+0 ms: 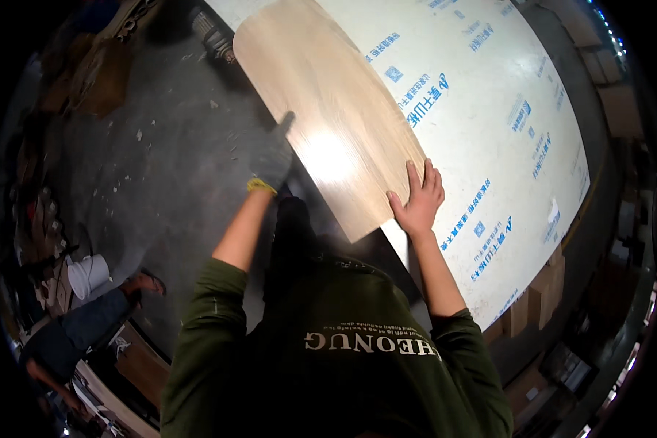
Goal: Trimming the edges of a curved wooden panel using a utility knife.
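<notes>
A long wood-grain board (321, 95) with a rounded far end lies in front of me, its near corner jutting past the sheet beneath. My right hand (417, 201) is open on its near right edge, thumb on the board and fingers stretched along the side. At the board's left edge is my left hand (272, 159), in a dark glove with a yellow cuff. One digit of it touches the edge. The remaining fingers blend into the dark floor and are blurred, so their grip is unclear.
Under the board is a large white sheet (518, 146) with blue print. Wooden pieces (540, 296) stand below its right side. On the left, a white bucket (89, 276) sits near another person's leg (98, 317). Brown material (98, 77) is piled at the far left.
</notes>
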